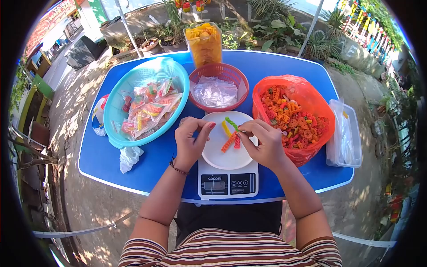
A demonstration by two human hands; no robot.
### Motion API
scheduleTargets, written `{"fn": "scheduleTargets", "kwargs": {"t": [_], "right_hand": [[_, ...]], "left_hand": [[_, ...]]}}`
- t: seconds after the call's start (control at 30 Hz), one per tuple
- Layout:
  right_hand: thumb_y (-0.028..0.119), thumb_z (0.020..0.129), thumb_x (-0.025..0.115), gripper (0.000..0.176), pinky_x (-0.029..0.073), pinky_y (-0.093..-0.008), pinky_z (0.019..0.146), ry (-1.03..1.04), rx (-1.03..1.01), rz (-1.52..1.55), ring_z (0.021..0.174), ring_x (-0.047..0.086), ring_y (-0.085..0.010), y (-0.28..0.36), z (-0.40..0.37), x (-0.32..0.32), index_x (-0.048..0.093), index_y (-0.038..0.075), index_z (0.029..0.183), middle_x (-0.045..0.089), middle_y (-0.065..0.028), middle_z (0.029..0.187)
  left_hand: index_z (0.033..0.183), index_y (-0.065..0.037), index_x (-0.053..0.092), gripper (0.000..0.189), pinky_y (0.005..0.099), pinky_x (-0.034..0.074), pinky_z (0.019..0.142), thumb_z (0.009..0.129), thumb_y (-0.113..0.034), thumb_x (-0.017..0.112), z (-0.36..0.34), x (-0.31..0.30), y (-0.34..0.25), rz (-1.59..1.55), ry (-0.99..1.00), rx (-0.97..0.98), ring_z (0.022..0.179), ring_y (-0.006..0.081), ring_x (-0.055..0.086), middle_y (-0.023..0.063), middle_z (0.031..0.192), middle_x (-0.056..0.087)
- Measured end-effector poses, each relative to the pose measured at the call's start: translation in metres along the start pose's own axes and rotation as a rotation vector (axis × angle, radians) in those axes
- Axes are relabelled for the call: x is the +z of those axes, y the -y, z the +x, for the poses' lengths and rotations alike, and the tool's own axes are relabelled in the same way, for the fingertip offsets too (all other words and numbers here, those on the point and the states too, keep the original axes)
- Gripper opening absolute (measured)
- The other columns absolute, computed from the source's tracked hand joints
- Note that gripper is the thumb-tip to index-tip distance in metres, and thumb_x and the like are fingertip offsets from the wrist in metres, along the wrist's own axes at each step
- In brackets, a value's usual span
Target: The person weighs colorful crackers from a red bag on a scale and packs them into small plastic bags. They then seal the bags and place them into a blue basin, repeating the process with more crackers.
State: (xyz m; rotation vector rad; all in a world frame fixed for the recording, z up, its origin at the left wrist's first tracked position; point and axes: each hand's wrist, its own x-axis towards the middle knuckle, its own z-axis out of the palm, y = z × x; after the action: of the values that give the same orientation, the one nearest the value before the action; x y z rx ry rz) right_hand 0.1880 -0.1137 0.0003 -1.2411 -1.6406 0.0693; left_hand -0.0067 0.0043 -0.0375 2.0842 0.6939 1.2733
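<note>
A white plate (211,153) rests on a kitchen scale (227,193) at the table's front, with a few spiral snack pieces on it: a yellow one (226,129), orange-red ones (229,143) and a green one. My right hand (267,141) is over the plate's right side, thumb and forefinger pinched at the lower end of the green spiral snack (231,123). At the plate's left rim is my left hand (190,141), fingers curled and thumb against the forefinger; nothing shows in it. The scale's display is too faint to read.
On the blue table (167,178), a turquoise basket (118,140) holds filled bags, and a red basket (218,69) holds clear bags. A red plastic bag (289,81) of colourful snacks, a clear box (344,158), a tall tub (205,42) and crumpled plastic (130,159) stand around.
</note>
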Motion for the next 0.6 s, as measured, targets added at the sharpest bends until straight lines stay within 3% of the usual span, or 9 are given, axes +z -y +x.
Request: {"fn": "scheduleTargets", "kwargs": {"t": [0.07, 0.17, 0.2, 0.3, 0.4, 0.5, 0.6], "right_hand": [[-0.001, 0.081, 0.074, 0.01, 0.053, -0.0354, 0.067, -0.001, 0.036, 0.036, 0.078, 0.069, -0.026, -0.003, 0.002, 0.009, 0.068, 0.0, 0.089, 0.07, -0.0145, 0.096], [0.0, 0.08, 0.073, 0.009, 0.052, -0.0362, 0.073, -0.06, -0.117, -0.079, 0.084, 0.068, -0.0272, -0.008, -0.002, 0.007, 0.067, -0.001, 0.087, 0.07, -0.014, 0.098], [0.0, 0.078, 0.072, 0.01, 0.05, -0.0366, 0.077, -0.077, -0.093, -0.091, 0.087, 0.066, -0.0291, -0.009, -0.007, 0.007, 0.062, 0.0, 0.079, 0.069, -0.0141, 0.098], [-0.002, 0.078, 0.071, 0.017, 0.048, -0.0361, 0.073, -0.098, -0.11, -0.17, 0.082, 0.062, -0.0296, -0.009, -0.013, 0.001, 0.056, 0.003, 0.073, 0.068, -0.0141, 0.094], [-0.005, 0.076, 0.071, 0.021, 0.045, -0.0359, 0.069, -0.145, -0.043, -0.161, 0.077, 0.057, -0.0275, -0.014, -0.017, 0.005, 0.052, 0.004, 0.079, 0.062, -0.0116, 0.085], [-0.008, 0.074, 0.07, 0.022, 0.045, -0.0355, 0.068, -0.128, -0.004, -0.163, 0.076, 0.056, -0.0265, -0.016, -0.021, 0.008, 0.054, 0.004, 0.086, 0.06, -0.0098, 0.082], [-0.011, 0.074, 0.068, 0.024, 0.044, -0.035, 0.067, -0.096, -0.015, -0.143, 0.076, 0.056, -0.0257, -0.014, -0.023, 0.011, 0.057, 0.004, 0.089, 0.06, -0.0083, 0.082]], "left_hand": [[0.094, -0.005, 0.073, 0.007, 0.0339, 0.046, 0.076, 0.088, -0.008, 0.076, -0.003, -0.007, 0.006, 0.041, 0.083, -0.041, 0.069, 0.0214, 0.061, 0.0084, 0.084, 0.07], [0.096, -0.002, 0.07, 0.007, 0.0279, 0.049, 0.076, 0.091, -0.005, 0.073, 0.005, -0.006, -0.004, 0.099, -0.066, 0.101, 0.079, 0.0171, 0.065, 0.007, 0.087, 0.069], [0.102, 0.0, 0.068, 0.013, 0.0289, 0.05, 0.081, 0.089, 0.0, 0.072, 0.007, -0.005, -0.003, 0.071, -0.071, 0.105, 0.088, 0.0186, 0.065, 0.0093, 0.097, 0.069], [0.108, 0.0, 0.065, 0.024, 0.0301, 0.05, 0.087, 0.085, 0.007, 0.071, 0.008, -0.005, -0.009, 0.009, -0.082, 0.095, 0.096, 0.0204, 0.065, 0.0115, 0.107, 0.067], [0.111, 0.001, 0.063, 0.023, 0.0322, 0.049, 0.09, 0.09, -0.001, 0.069, 0.004, -0.006, -0.006, 0.045, -0.032, 0.11, 0.102, 0.0231, 0.064, 0.0136, 0.111, 0.065], [0.114, 0.004, 0.062, 0.036, 0.0347, 0.047, 0.094, 0.1, -0.029, 0.061, 0.002, -0.01, -0.007, -0.025, 0.011, 0.096, 0.105, 0.0247, 0.062, 0.0153, 0.11, 0.064], [0.117, 0.006, 0.061, 0.069, 0.0361, 0.044, 0.097, 0.103, -0.059, 0.04, 0.002, -0.011, -0.009, -0.17, -0.019, 0.06, 0.107, 0.0249, 0.061, 0.0164, 0.111, 0.063]]}}
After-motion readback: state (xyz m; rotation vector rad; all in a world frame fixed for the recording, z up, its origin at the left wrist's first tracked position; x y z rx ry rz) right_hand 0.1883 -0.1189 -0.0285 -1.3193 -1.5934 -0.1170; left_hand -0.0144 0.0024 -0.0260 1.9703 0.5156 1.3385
